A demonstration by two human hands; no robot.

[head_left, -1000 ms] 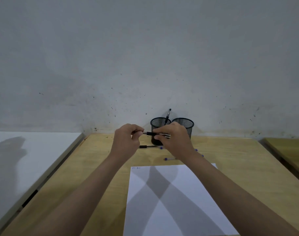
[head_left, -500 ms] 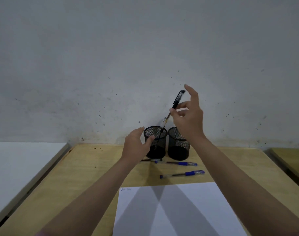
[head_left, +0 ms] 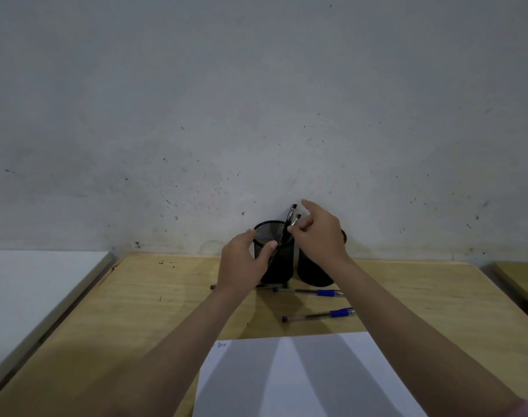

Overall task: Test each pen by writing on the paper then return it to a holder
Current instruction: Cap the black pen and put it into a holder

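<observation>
Head view: two black pens (head_left: 290, 224) stand in the left holder (head_left: 273, 251), steadied by the left hand (head_left: 244, 261); right hand's (head_left: 318, 236) grip pinches one; two blue pens (head_left: 318, 315) on the desk (head_left: 166, 296) remain untested.

Dim, flat light with a grey-blue cast. Two broad arm shadows fan across the paper (head_left: 301, 377) from 6 o'clock, so light comes from behind and above. Soft shadow pools beneath the mesh holders (head_left: 274, 254). Detail is smeary; the table (head_left: 172, 296) edges bow at 3 and 9 o'clock.

Left hand (head_left: 244, 263) gripping mesh holder (head_left: 279, 266), right hand (head_left: 318, 236) pinching pen (head_left: 293, 222)
</observation>
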